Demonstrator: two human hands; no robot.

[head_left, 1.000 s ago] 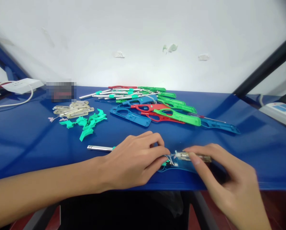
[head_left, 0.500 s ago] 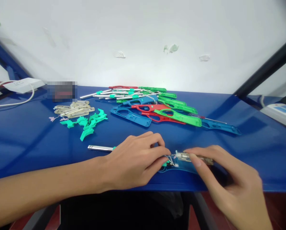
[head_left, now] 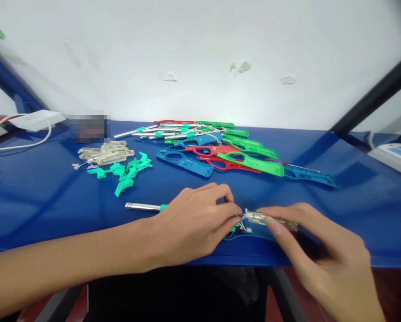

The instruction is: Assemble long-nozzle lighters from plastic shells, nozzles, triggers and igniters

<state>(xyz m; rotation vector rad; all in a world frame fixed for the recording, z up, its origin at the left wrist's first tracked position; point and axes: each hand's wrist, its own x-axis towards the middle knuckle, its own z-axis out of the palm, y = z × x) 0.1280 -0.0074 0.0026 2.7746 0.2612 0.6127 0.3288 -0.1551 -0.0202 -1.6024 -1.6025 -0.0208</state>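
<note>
A half-built blue lighter [head_left: 261, 231] lies near the table's front edge, its silver barrel [head_left: 142, 206] pointing left. White wires [head_left: 243, 225] and green and black parts show inside the casing. My left hand [head_left: 200, 223] covers the middle of it. Thumb and fingertips there are pinched together on what looks like a thin wire; the tips partly hide it. In my right hand [head_left: 321, 241], between thumb and fingers, is a clear plastic lighter fuel tank [head_left: 256, 218]. It is held just above the casing, its nozzle end close to my left fingertips.
Behind my hands lies a pile of red, green and blue lighter casing halves [head_left: 250, 163] with several silver barrels [head_left: 153, 132]. Further left are more clear fuel tanks [head_left: 109, 153] and green trigger pieces [head_left: 123, 172]. A white device [head_left: 397, 156] stands at the right; a white cable [head_left: 36, 144] is at the left.
The fuel tank's nozzle end and my left fingertips have come slightly closer together. Both hands keep their grip; the view has shifted a little.
</note>
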